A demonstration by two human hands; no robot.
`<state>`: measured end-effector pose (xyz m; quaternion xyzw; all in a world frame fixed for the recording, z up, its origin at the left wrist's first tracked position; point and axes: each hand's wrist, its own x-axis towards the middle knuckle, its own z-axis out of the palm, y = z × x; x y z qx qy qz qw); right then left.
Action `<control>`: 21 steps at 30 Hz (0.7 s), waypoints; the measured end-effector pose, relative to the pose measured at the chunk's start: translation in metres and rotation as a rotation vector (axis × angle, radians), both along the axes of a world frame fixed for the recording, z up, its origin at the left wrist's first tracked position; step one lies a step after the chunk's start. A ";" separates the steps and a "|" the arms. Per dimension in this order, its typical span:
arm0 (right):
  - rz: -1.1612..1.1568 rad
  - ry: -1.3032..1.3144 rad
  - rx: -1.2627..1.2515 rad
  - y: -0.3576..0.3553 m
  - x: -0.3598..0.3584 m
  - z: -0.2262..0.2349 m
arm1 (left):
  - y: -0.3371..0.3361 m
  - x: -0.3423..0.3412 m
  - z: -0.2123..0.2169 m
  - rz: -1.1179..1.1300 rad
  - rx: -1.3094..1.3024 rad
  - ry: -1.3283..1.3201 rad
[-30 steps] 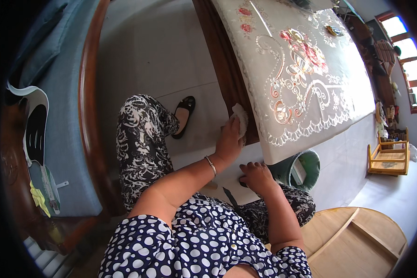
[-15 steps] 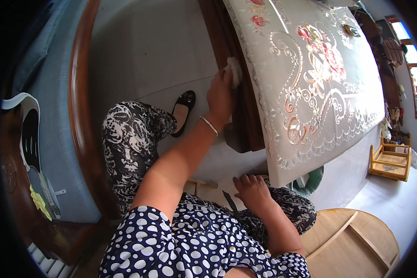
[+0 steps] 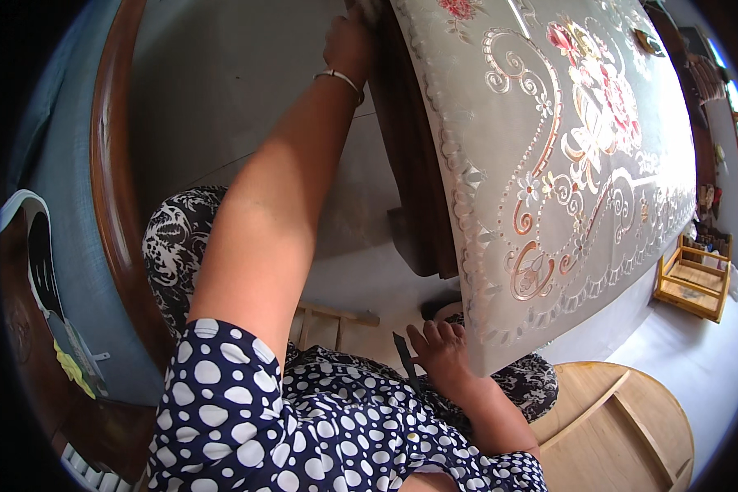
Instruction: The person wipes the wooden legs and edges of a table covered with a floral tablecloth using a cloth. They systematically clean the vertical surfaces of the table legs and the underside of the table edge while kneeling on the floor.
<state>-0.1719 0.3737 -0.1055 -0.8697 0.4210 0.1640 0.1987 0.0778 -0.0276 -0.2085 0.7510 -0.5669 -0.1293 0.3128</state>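
Note:
My left hand (image 3: pixel 349 45), with a bracelet at the wrist, reaches far forward along the dark wooden side (image 3: pixel 398 123) of a table. It is closed around a pale cloth (image 3: pixel 371 10), partly cut off by the top of the picture, against the wood. A shiny floral tablecloth (image 3: pixel 508 164) covers the tabletop to the right of that side. Near my right knee, my right hand (image 3: pixel 444 351) has its fingers apart and slightly bent, with nothing seen in its grip. Beside it a dark flat strip (image 3: pixel 405 357) sticks up; whether they touch I cannot tell.
On the left runs a blue padded seat (image 3: pixel 98 328) with a brown wooden rail (image 3: pixel 107 164). A low wooden frame (image 3: pixel 336 318) stands between my legs. At the right are a round wooden board (image 3: pixel 582 410) and a small wooden chair (image 3: pixel 693 283).
My left hand has slid the cloth forward along the table's side, away from me, and the arm is straighter. My right hand has stayed by the knee. The view has shifted slightly.

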 end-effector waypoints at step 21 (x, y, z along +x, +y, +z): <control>-0.003 0.059 0.028 0.004 0.000 0.020 | 0.194 -0.058 -0.022 -0.223 -0.111 0.206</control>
